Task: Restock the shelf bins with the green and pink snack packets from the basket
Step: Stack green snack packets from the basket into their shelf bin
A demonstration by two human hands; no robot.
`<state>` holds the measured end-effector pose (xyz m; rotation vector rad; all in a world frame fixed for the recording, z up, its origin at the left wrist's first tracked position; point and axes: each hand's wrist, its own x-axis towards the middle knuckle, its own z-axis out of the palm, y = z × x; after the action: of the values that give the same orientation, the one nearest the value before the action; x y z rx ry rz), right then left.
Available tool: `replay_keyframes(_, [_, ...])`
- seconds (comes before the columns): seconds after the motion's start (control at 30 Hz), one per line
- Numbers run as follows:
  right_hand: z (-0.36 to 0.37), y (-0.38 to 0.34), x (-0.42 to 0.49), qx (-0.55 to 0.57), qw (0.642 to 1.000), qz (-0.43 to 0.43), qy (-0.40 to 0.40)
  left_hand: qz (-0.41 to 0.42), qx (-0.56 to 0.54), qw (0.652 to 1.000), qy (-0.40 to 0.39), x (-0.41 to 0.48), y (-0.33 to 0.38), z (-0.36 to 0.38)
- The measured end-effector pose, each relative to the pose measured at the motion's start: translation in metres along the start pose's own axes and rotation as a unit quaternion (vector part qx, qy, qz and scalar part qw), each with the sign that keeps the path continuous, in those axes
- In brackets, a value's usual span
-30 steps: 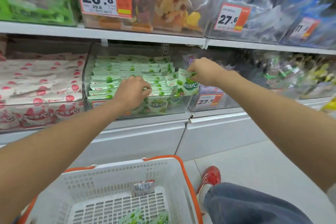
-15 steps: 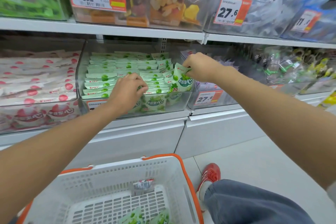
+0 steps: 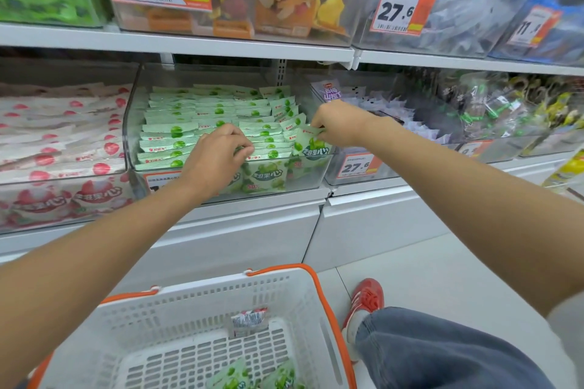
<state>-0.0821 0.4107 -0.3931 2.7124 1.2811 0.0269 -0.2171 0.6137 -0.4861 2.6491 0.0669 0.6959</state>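
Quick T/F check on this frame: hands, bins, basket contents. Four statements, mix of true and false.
1. The right hand pinches a green packet at the right end of the green bin. True.
2. The left hand reaches into the basket. False: it is in the green bin, fingers curled on the stocked green packets.
3. The basket is empty. False: loose green packets lie at its near edge, and a small red-and-white packet stands against its far wall.
4. The pink bin sits left of the green bin. True.
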Motion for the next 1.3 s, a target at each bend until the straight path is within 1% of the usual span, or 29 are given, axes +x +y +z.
replay_keyframes(0.1, [0.007, -0.012, 0.007, -0.025, 0.999, -0.012, -0.038, 0.003, 0.002, 1.0, 0.005, 0.0, 0.0, 0.001])
replay_keyframes(0.17, [0.016, -0.018, 0.011, -0.023, 0.998, -0.008, -0.063, 0.004, 0.002, 1.0, 0.006, -0.001, 0.0, 0.001])
replay_keyframes(0.27, [0.009, -0.016, 0.017, 0.056, 0.993, 0.034, -0.098, 0.004, -0.005, 1.0, 0.003, 0.0, 0.0, 0.0])
replay_keyframes(0.33, [0.004, -0.013, 0.022, 0.115, 0.986, 0.049, -0.111, 0.004, -0.009, 1.0, -0.001, 0.0, -0.001, 0.0])
replay_keyframes(0.37, [0.004, -0.013, 0.023, 0.126, 0.984, 0.051, -0.119, 0.005, -0.008, 1.0, -0.001, 0.0, -0.001, 0.0])
replay_keyframes(0.5, [0.016, -0.023, 0.024, 0.086, 0.981, 0.068, -0.158, 0.009, -0.002, 1.0, -0.003, 0.0, -0.001, 0.002])
replay_keyframes(0.53, [0.018, -0.024, 0.023, 0.089, 0.982, 0.077, -0.15, 0.008, -0.002, 1.0, -0.005, 0.0, -0.001, 0.002])
replay_keyframes(0.6, [0.018, -0.023, 0.02, 0.131, 0.979, 0.101, -0.117, 0.004, -0.008, 1.0, -0.006, 0.001, -0.001, 0.001])
replay_keyframes(0.63, [0.02, -0.019, 0.019, 0.158, 0.978, 0.103, -0.086, 0.003, -0.011, 1.0, 0.001, 0.0, 0.001, 0.0])
replay_keyframes(0.67, [0.02, -0.018, 0.014, 0.179, 0.977, 0.11, -0.042, 0.006, -0.007, 1.0, 0.015, -0.002, 0.003, -0.002])
replay_keyframes(0.77, [0.024, -0.033, -0.018, 0.206, 0.964, 0.113, 0.128, 0.028, 0.016, 0.994, 0.1, -0.014, 0.018, -0.009])
replay_keyframes(0.8, [0.028, -0.044, -0.031, 0.22, 0.953, 0.116, 0.171, 0.027, 0.005, 0.993, 0.113, -0.021, 0.027, -0.013])
replay_keyframes(0.83, [0.036, -0.054, -0.042, 0.244, 0.944, 0.116, 0.19, 0.018, -0.015, 0.994, 0.105, -0.03, 0.033, -0.014])
replay_keyframes(0.87, [0.044, -0.066, -0.052, 0.269, 0.939, 0.117, 0.182, 0.0, -0.034, 0.996, 0.083, -0.04, 0.037, -0.012])
replay_keyframes(0.9, [0.056, -0.078, -0.061, 0.29, 0.937, 0.114, 0.158, -0.03, -0.048, 0.997, 0.046, -0.053, 0.037, -0.009])
replay_keyframes(0.97, [0.085, -0.105, -0.077, 0.307, 0.94, 0.115, 0.09, -0.118, -0.061, 0.99, -0.051, -0.083, 0.027, 0.001])
replay_keyframes(1.03, [0.117, -0.132, -0.091, 0.321, 0.939, 0.116, 0.037, -0.203, -0.058, 0.964, -0.16, -0.118, 0.005, 0.014])
replay_keyframes(1.1, [0.156, -0.155, -0.102, 0.34, 0.932, 0.121, -0.021, -0.247, -0.055, 0.935, -0.247, -0.157, -0.021, 0.025])
replay_keyframes(1.17, [0.194, -0.172, -0.111, 0.34, 0.929, 0.131, -0.066, -0.266, -0.043, 0.915, -0.299, -0.193, -0.043, 0.032])
replay_keyframes(1.3, [0.272, -0.193, -0.128, 0.341, 0.91, 0.158, -0.177, -0.313, -0.059, 0.88, -0.354, -0.254, -0.074, 0.043])
